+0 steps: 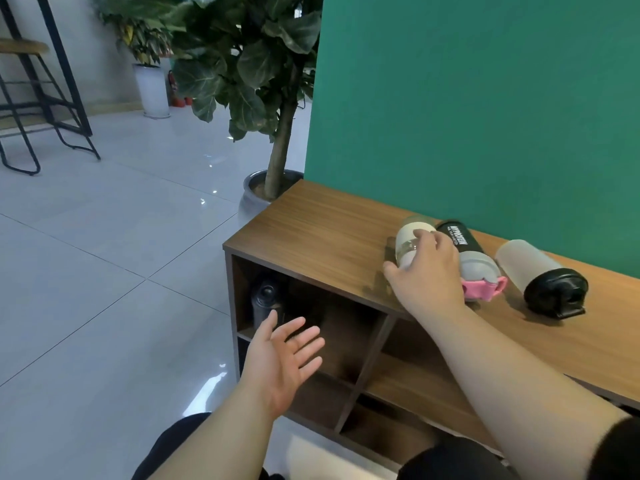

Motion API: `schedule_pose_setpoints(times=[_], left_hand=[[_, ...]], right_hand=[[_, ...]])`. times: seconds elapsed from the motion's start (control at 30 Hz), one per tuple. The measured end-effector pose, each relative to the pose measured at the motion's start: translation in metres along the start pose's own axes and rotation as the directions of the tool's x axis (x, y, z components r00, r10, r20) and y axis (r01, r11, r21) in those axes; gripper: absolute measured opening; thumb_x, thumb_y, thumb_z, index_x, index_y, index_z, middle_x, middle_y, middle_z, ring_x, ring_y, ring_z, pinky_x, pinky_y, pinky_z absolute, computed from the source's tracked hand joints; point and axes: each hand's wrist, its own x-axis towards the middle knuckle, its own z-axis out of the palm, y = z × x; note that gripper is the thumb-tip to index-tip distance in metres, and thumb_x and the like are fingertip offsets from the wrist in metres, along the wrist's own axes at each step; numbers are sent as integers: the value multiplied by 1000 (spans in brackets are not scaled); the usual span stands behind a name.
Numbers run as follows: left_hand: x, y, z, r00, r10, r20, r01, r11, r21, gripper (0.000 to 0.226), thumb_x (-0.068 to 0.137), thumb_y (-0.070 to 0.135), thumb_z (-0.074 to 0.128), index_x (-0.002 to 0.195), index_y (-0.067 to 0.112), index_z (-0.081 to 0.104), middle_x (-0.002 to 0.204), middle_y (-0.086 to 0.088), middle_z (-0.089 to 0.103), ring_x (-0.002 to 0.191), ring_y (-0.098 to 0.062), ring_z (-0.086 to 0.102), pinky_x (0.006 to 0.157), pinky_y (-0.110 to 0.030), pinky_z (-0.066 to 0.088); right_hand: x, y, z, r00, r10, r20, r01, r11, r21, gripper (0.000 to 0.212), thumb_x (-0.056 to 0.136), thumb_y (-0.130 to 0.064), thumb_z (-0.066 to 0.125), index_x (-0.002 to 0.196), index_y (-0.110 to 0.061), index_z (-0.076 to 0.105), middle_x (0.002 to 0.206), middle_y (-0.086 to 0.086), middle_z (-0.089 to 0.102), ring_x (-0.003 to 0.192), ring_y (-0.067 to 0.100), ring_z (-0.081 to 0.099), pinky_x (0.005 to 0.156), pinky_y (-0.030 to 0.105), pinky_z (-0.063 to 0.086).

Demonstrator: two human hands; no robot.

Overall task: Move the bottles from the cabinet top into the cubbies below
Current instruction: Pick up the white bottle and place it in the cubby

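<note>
Wood-grain cabinet top point(311, 230) is occupied by three bottles laid on their sides: a cream bottle point(410, 237), a black bottle point(459, 239) just beside it at three o'clock, and a frosted bottle point(526, 259) beyond. The cream bottle is clasped from above by the right hand point(429, 275), curled round it, likely for lifting. The left hand point(284, 355), spread palm-up and empty, is held before the upper-left cubby point(311, 306) at eight o'clock, where a dark bottle point(265, 303) is stored.

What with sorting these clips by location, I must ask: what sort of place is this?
Probably an office lounge or lobby: glossy tiled floor, potted tree, bar stool and wooden cubby cabinet.
</note>
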Motion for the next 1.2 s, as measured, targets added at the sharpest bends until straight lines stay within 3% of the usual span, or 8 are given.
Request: schedule_pose_setpoints(times=[0.1, 0.3, 0.43, 0.57, 0.73, 0.83, 1.0, 1.2], left_hand=[[-4, -5, 2, 1000, -1, 0, 1, 999, 44, 57, 100, 56, 41, 130, 12, 63, 128, -19, 72, 119, -38, 67, 110, -58, 44], [-1, -3, -4, 999, 5, -42, 0, 995, 98, 57, 100, 57, 40, 129, 14, 65, 123, -16, 75, 116, -35, 70, 109, -57, 46], [5, -1, -8, 996, 5, -89, 5, 994, 106, 60, 101, 59, 37, 130, 14, 63, 126, -16, 73, 116, -34, 69, 110, -57, 46], [12, 1, -9, 986, 1, -166, 4, 999, 33, 67, 100, 63, 32, 135, 13, 57, 132, -18, 66, 117, -36, 65, 105, -55, 48], [17, 1, -10, 982, -71, -176, 45, 988, -148, 67, 98, 66, 35, 132, 14, 59, 123, -25, 72, 102, -42, 75, 78, -54, 60], [21, -7, -10, 971, -139, -196, 128, 989, -71, 55, 101, 53, 41, 132, 13, 61, 120, -26, 73, 86, -38, 79, 64, -48, 62], [44, -29, -12, 921, -194, -338, 206, 979, -2, 48, 101, 49, 45, 131, 16, 61, 117, -22, 75, 99, -40, 76, 78, -53, 64], [80, -43, -7, 876, -228, -426, 265, 964, 29, 50, 103, 49, 41, 128, 11, 62, 115, -21, 75, 104, -39, 71, 96, -57, 57]], right_hand=[[16, 9, 12, 993, 83, 83, -71, 988, -139, 71, 80, -46, 66, 136, -11, 41, 132, 17, 44, 114, 41, 53, 91, 47, 48], [18, 16, 22, 980, 189, 69, -187, 982, -32, 64, 79, -39, 68, 129, -16, 34, 127, 17, 40, 95, 45, 60, 66, 39, 42], [-5, 3, 10, 990, 77, 115, -87, 993, 83, 67, 72, -42, 68, 131, -26, 42, 133, 6, 39, 91, 37, 61, 69, 36, 40], [-47, -18, -7, 972, -190, 140, 136, 936, 326, 58, 69, -41, 71, 121, -32, 49, 119, -11, 45, 88, 11, 52, 70, 27, 41], [-86, -24, -1, 877, -400, 268, 247, 851, 463, 52, 68, -45, 73, 115, -38, 50, 107, -20, 52, 96, -1, 54, 72, 12, 45], [-99, -20, 26, 871, -339, 356, 187, 898, 397, 67, 70, -52, 75, 129, -41, 44, 118, -25, 49, 103, 1, 53, 79, 13, 45], [-112, -13, 77, 921, -9, 389, -216, 820, 530, 105, 60, -46, 88, 147, -41, 28, 130, -17, 51, 119, 6, 51, 96, 26, 49], [-110, 7, 128, 891, 184, 414, -408, 726, 554, 94, 64, -35, 91, 141, -36, 38, 118, -16, 56, 113, 11, 56, 89, 23, 51]])
